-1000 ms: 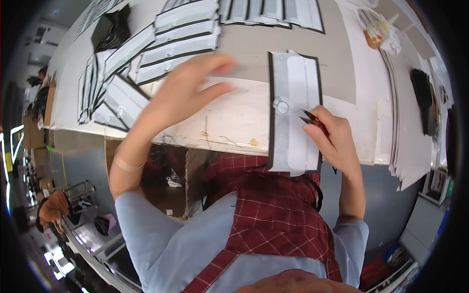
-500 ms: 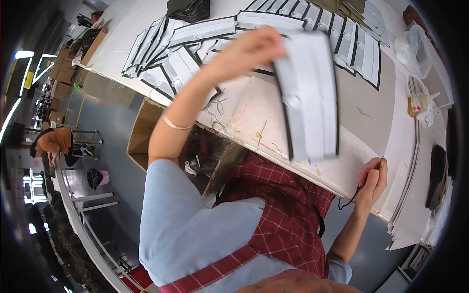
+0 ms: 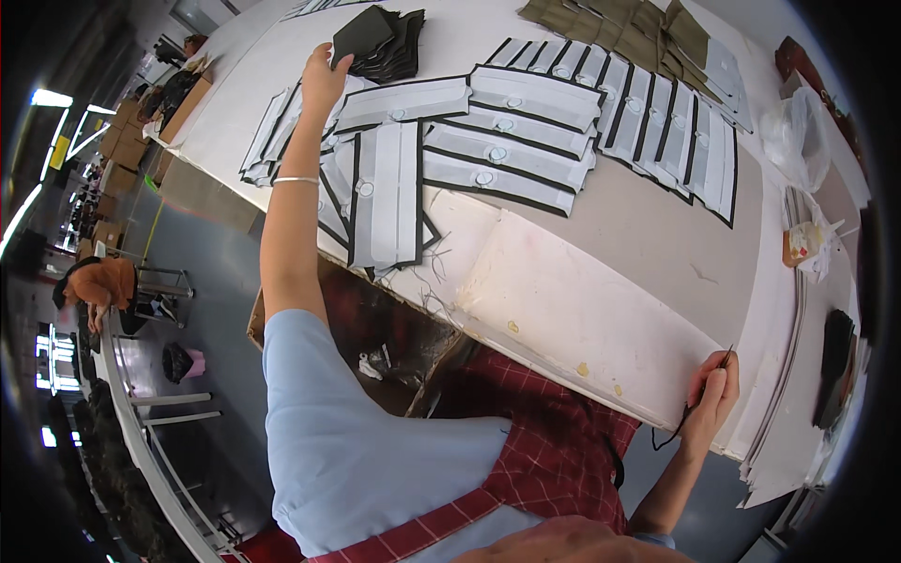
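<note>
My left hand (image 3: pixel 325 79) reaches out at the far left of the table, thumb and fingers apart. It is at the near corner of a stack of dark green fabric pieces (image 3: pixel 394 47), the thumb against the top piece. Lower down lies a pale panel with black edges and a small round mark (image 3: pixel 389 192), on top of similar panels. My right hand (image 3: pixel 713 399) is closed at the table's near right edge around a thin dark pointed tool (image 3: pixel 727 357). A black cord (image 3: pixel 666 444) loops below that hand; the tool's exact kind is hidden.
More black-edged panels (image 3: pixel 657 122) lie overlapped in rows. Olive fabric pieces (image 3: pixel 619 28) are piled at the back, near a clear plastic bag (image 3: pixel 798 136). Below the table's front edge stands an open cardboard box (image 3: pixel 432 380). Another person (image 3: pixel 103 281) sits at far left.
My left hand has let go of the pale panel, now lying at the left among the others, and has moved to the dark green stack. My right hand has barely moved.
</note>
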The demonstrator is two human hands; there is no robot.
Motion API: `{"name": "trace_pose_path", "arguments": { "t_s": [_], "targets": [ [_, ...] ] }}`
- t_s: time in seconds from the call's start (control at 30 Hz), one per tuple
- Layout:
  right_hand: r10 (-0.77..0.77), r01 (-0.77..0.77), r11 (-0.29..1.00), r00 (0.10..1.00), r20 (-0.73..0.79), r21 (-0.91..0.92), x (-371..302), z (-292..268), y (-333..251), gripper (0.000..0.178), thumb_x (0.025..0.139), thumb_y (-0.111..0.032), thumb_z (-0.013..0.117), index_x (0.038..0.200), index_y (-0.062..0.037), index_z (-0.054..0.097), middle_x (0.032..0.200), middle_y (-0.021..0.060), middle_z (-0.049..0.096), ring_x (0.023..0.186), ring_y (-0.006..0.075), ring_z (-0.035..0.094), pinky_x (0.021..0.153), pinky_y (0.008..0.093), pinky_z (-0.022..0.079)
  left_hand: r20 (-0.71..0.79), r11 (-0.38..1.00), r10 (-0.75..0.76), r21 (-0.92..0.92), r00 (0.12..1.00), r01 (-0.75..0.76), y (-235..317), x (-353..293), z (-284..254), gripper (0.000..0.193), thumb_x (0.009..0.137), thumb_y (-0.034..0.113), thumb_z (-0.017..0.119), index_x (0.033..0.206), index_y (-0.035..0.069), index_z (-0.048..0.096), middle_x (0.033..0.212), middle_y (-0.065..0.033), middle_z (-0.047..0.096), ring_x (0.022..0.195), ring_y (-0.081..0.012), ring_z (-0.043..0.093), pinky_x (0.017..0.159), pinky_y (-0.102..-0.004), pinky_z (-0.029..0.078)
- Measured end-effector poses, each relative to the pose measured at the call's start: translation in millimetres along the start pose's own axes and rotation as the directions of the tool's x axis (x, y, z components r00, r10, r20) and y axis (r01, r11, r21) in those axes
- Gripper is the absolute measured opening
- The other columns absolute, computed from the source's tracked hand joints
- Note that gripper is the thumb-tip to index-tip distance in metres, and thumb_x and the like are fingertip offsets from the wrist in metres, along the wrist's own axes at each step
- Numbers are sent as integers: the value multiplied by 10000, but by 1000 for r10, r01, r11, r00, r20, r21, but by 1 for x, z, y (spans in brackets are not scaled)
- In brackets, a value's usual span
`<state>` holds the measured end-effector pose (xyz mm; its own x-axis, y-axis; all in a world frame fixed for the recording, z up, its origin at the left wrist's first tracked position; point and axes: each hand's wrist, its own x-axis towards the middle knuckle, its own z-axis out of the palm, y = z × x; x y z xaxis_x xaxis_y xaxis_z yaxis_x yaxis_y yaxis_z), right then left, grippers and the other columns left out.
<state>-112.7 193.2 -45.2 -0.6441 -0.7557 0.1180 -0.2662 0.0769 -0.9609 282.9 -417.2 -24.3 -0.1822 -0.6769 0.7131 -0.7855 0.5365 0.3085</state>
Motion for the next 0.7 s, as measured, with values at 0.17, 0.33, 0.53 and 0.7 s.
{"name": "trace_pose_path", "arguments": {
  "t_s": [0.17,0.33,0.53,0.7],
  "targets": [
    [80,-79,996,997,-5,34,8,5,-5,330,1056,-334,473,864,-66,486,618,-48,382,511,33,318,473,216,218,63,964,-257,87,964,252,13,48,45,1104,707,782,707,1479,45,428,1336,-328,550,1248,-462,551,1029,-523,446],
    [106,-103,967,994,1,-234,15,8,-7,265,1007,-253,597,862,-47,516,635,-23,445,550,49,417,486,247,282,206,902,-396,268,895,338,52,64,57,1188,636,778,742,1537,121,333,1447,-327,434,1315,-571,433,1055,-665,354],
    [-166,326,658,942,292,-678,48,35,-32,225,827,-110,749,837,-17,544,641,103,510,556,257,532,523,378,393,263,890,-395,348,880,295,19,73,66,980,768,609,670,1542,105,342,1310,-273,604,1205,-431,604,1023,-510,466],
    [-173,516,564,837,519,-644,68,43,-34,286,773,-156,799,816,-24,550,662,113,547,575,320,542,532,408,416,322,955,-295,90,900,281,4,60,53,815,851,556,672,1442,41,446,1280,-249,630,1207,-403,601,1007,-472,487]
  ]
}}
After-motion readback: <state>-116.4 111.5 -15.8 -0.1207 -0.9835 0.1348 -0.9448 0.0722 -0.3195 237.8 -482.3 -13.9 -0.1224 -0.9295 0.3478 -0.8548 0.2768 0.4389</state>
